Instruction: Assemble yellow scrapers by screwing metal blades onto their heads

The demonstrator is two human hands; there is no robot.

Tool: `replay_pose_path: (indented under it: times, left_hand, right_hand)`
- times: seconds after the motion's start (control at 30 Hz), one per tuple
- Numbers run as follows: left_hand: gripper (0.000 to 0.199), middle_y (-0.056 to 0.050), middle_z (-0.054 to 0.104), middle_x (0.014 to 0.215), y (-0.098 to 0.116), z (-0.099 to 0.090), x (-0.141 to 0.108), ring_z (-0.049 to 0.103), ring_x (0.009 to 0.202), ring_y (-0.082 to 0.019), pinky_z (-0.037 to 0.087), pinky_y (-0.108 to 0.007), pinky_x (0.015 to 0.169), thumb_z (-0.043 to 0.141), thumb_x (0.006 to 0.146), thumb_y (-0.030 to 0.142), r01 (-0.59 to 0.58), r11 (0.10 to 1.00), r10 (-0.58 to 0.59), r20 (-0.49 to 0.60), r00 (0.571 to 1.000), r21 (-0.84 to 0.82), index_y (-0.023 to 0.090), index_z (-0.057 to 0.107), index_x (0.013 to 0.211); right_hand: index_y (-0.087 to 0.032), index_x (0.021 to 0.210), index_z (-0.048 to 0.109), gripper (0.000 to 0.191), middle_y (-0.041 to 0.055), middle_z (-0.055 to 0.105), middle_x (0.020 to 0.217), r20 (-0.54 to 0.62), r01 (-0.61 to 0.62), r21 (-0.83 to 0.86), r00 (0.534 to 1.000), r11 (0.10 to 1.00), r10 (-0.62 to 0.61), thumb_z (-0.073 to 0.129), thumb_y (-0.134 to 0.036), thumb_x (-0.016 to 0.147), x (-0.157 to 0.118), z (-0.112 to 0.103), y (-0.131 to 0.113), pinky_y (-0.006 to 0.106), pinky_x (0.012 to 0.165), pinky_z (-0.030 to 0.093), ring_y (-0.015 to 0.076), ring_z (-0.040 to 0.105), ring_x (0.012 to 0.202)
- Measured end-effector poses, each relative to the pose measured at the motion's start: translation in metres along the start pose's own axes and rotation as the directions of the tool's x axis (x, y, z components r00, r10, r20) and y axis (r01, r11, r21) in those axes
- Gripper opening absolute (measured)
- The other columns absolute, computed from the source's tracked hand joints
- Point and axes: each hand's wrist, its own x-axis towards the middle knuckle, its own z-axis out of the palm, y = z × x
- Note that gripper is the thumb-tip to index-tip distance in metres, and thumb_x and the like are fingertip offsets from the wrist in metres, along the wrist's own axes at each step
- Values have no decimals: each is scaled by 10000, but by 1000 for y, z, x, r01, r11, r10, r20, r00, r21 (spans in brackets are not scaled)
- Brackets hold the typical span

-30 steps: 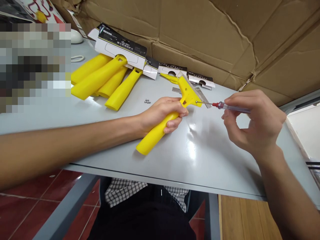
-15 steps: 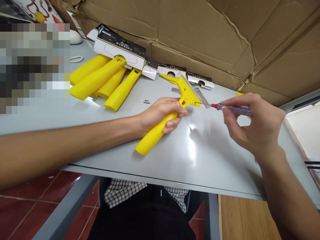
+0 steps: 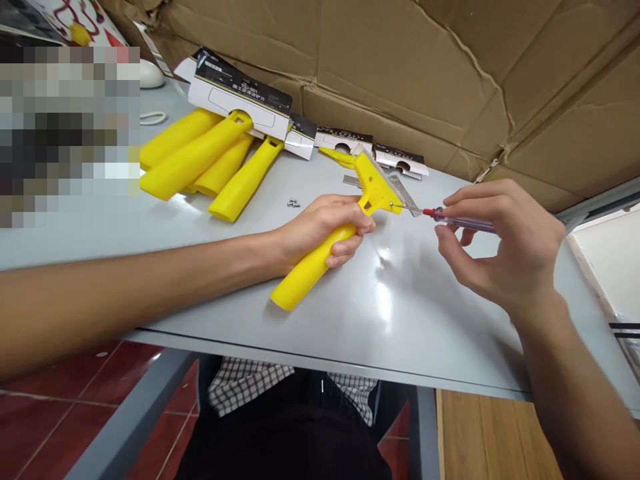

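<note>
My left hand (image 3: 330,230) is wrapped round the neck of a yellow scraper (image 3: 305,277), whose handle slants down toward me. A metal blade (image 3: 383,170) runs along the scraper's head. In my right hand (image 3: 505,247), the fingers and thumb hold a screwdriver (image 3: 465,222) with a clear handle and a red collar. Its thin shaft reaches left, and the tip meets a small screw (image 3: 391,205) at the near corner of the scraper's head. Left of my left hand lie several small loose screws (image 3: 293,203). Loose blades (image 3: 351,180) lie behind the scraper, partly hidden.
Several yellow scrapers (image 3: 200,157) in black-and-white card sleeves (image 3: 240,93) are piled at the back left. Two more sleeves (image 3: 400,160) lie behind the held scraper. A cardboard wall (image 3: 400,67) borders the grey table's (image 3: 320,327) back. A white mouse (image 3: 151,75) sits far left.
The fingers of my right hand have shifted and opened slightly around the screwdriver handle, its tip staying at the screw. My left hand and the scraper have not visibly moved.
</note>
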Motion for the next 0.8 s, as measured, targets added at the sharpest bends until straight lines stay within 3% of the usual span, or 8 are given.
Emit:
replay_pose_path:
  times: [0.3, 0.4, 0.63, 0.73, 0.8]
  left_hand:
    - [155, 53, 415, 424, 1, 1, 1, 343, 296, -67, 337, -164, 307, 637, 778, 152, 4, 999, -5, -27, 1000, -44, 195, 524, 680]
    - [160, 54, 418, 434, 1, 2, 1, 346, 300, -63, 334, -158, 307, 635, 772, 143, 3, 999, -6, -49, 999, -53, 193, 519, 674]
    - [150, 51, 418, 416, 1, 1, 1, 347, 293, -72, 338, -164, 303, 637, 782, 159, 6, 999, -7, -19, 1000, -35, 196, 526, 688]
    - [134, 50, 427, 417, 1, 1, 0, 350, 287, -73, 338, -166, 303, 637, 783, 155, -10, 1000, 9, -8, 1000, -28, 192, 539, 700]
    - [129, 46, 435, 412, 1, 1, -1, 362, 283, -79, 339, -171, 300, 636, 787, 157, -10, 1000, 10, -1, 1000, -14, 191, 545, 703]
  right_hand:
    - [-296, 1035, 685, 189, -42, 786, 812, -39, -49, -124, 998, 991, 44, 773, -179, 915, -1, 1, 5, 335, 511, 484, 172, 681, 557]
    - [-326, 1021, 726, 129, -49, 810, 846, -13, -77, -129, 997, 989, 76, 763, -222, 954, -2, 0, 5, 353, 539, 488, 196, 717, 602]
    - [-316, 946, 747, 232, -29, 819, 937, 4, -53, -1, 999, 999, 53, 748, -85, 927, 0, -2, 4, 355, 628, 574, 207, 754, 762]
    - [-293, 917, 753, 201, -9, 818, 914, -35, -14, -9, 999, 1000, 14, 779, -95, 895, 2, -2, 5, 351, 617, 567, 201, 745, 723]
    - [-294, 1007, 756, 204, -7, 822, 909, -63, -18, -39, 998, 999, 16, 791, -136, 884, 2, -1, 6, 346, 589, 552, 188, 728, 659]
